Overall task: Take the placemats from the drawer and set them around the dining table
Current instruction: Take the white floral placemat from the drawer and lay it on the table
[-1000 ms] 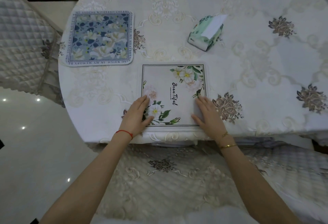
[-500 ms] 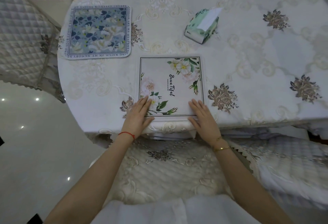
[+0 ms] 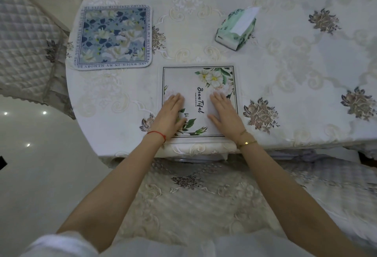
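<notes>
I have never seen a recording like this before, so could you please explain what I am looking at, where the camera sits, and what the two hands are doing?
There is no machine here: a person wears a wide-angle camera on the head, so the single view looks forward and down over their own arms. In front is a round dining table under a pale embroidered cloth. The left hand, with a red string at the wrist, and the right hand, with a gold bracelet, both lie flat, palms down, on a white floral placemat near the table's edge. Neither hand grips anything; they are pressing on the mat. A blue floral placemat lies further left, apart from the first. A green tissue pack stands beyond. Padded chair seats show below and at left.
</notes>
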The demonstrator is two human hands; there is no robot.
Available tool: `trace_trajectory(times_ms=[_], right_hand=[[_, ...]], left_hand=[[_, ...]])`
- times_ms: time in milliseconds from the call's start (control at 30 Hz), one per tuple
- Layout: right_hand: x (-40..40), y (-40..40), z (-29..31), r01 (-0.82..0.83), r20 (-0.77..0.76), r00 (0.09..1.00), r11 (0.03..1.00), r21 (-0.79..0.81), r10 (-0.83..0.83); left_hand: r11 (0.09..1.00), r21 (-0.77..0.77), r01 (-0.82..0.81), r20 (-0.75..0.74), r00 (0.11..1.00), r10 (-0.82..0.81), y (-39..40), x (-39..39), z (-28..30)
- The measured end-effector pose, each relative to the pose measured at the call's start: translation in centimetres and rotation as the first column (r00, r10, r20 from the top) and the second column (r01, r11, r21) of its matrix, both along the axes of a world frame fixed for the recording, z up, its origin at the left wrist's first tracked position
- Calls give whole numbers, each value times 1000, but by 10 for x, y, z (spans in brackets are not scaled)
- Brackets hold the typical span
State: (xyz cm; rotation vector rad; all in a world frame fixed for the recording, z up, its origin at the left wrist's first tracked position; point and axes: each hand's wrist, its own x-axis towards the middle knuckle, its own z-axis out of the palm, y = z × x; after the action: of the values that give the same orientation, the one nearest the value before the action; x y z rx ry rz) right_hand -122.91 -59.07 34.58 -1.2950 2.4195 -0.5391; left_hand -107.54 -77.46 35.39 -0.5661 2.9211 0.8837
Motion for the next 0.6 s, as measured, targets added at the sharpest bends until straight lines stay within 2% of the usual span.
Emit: trace_trajectory(times_ms=[267,467,600], right_hand=[[-21,-20,-11,-56,-29,998,998,23,57],[-46,17,-7,45,-34,998,999,12,-44],[-60,4,-4,104,-32,994,995,-1,-104]], left_hand=[[1000,-17,-20,16,1000,21,-29,-22,-11],[998,-35,-50,-34,998,49,-47,6,-16],[996,-41,-73,-43,997,71,-58,-7,-12]])
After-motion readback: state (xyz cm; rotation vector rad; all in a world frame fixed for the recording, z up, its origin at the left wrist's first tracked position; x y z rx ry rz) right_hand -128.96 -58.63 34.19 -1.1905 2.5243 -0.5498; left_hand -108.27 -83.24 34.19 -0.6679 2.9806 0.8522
